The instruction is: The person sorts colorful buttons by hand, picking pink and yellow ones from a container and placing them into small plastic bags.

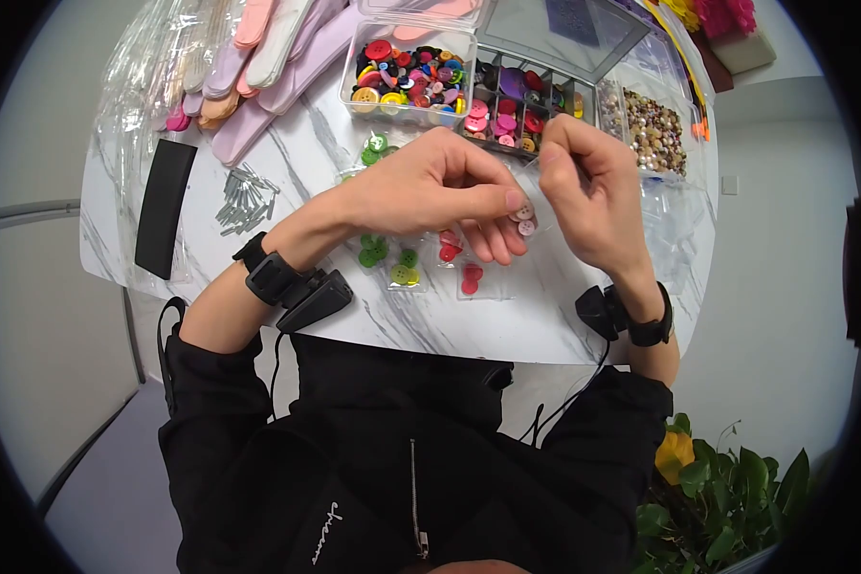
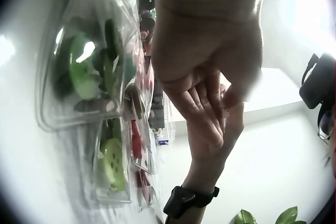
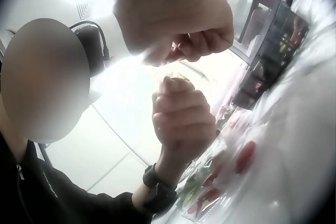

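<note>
Between thumb and fingers, the left hand (image 1: 440, 191) pinches a small clear bag with pale buttons (image 1: 525, 228), held over the table. Just right of it, the right hand (image 1: 593, 196) has its fingers curled in, with a bit of clear film (image 1: 536, 177) at its fingertips. Seen from the right wrist, the two hands face each other closely; what lies between the right fingers (image 3: 189, 45) is mostly hidden. Below the hands lie small bags of red buttons (image 1: 472, 279) and green buttons (image 1: 373, 251).
A clear box of mixed buttons (image 1: 411, 117) and a divided case (image 1: 502, 96) with a raised lid stand behind the hands. Beads (image 1: 652, 134) lie at right. Metal pins (image 1: 247, 199), a black strip (image 1: 166, 210) and pastel strips (image 1: 282, 81) are at left.
</note>
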Motion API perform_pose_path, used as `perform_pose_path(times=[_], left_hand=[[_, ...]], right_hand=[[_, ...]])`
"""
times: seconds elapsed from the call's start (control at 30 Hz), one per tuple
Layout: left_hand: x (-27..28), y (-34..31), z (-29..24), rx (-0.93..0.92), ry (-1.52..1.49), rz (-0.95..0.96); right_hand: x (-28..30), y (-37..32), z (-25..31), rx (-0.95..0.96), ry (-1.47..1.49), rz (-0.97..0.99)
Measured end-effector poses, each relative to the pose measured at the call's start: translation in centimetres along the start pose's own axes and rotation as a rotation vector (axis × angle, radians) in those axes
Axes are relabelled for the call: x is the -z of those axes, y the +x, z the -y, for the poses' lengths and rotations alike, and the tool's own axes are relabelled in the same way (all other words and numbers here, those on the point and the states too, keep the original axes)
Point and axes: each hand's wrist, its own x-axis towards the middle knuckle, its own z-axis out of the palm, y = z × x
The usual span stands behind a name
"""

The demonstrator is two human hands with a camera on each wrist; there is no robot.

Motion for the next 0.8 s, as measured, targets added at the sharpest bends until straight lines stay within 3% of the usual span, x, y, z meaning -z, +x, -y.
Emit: perform_pose_path(times=[0.4,0.63,0.8], left_hand=[[-0.1,0.0,-0.2,-0.066,0.100,-0.020],[-0.2,-0.1,-0.3,-0.091,0.118,-0.002],[-0.5,0.3,0.4,-0.054,0.032,-0.010]], right_hand=[[0.7,0.4,-0.2,-0.047,-0.021,0.085],[0.0,0.6,-0.3,0.318,-0.141,-0.011],[0.3,0.3,-1.1,0.132,-0.031,0.007]])
